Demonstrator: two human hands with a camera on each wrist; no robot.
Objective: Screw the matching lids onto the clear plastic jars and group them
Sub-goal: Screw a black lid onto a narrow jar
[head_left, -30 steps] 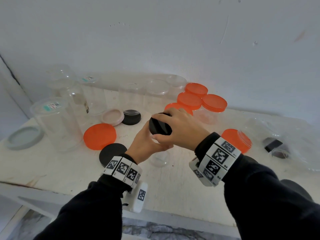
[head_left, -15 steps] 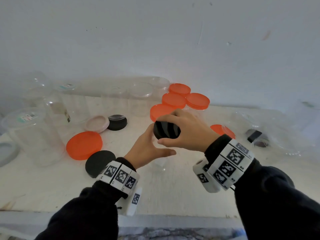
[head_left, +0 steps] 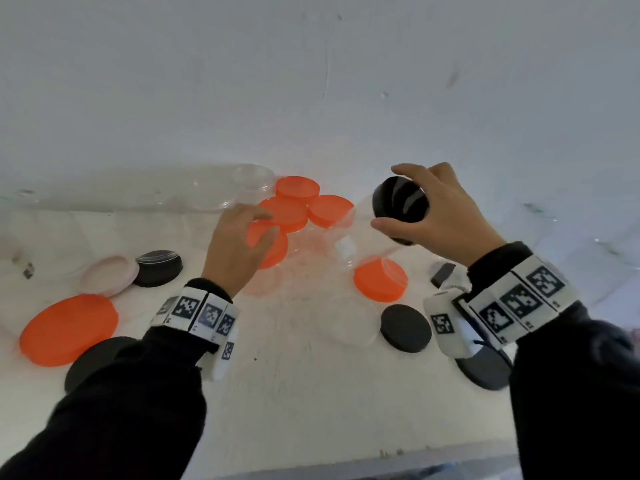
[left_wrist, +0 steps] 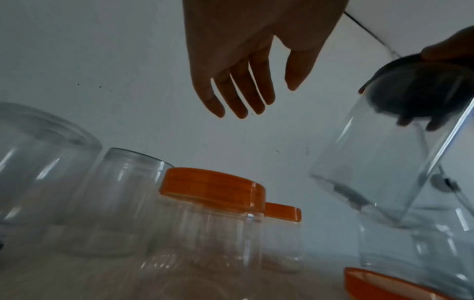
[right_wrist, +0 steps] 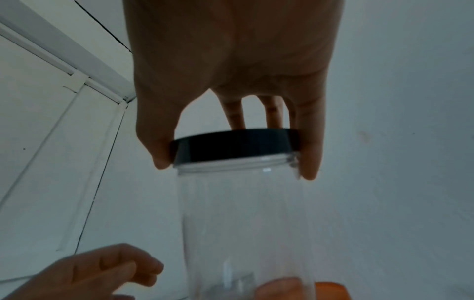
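A: Head view? What changed?
B: The left hand [head_left: 239,244] has let go, fingers relaxed; the right hand [head_left: 440,209] alone grips the black lid [head_left: 400,200] on the clear jar [head_left: 360,237], carried rightward, above the table [head_left: 277,393].
A: Left wrist?
B: Jar tilted, beside orange-lidded jars [left_wrist: 212,203].
A: Right wrist?
B: Fingers [right_wrist: 310,146] clamp the lid. No legible writing.

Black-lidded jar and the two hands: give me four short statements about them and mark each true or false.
1. The right hand grips the black lid of a clear jar. True.
2. The left hand holds that jar. False: its fingers hang relaxed and hold nothing.
3. The jar held up is tilted. True.
4. All the orange-lidded jars lie on their sides. False: at least two stand upright by the wall.
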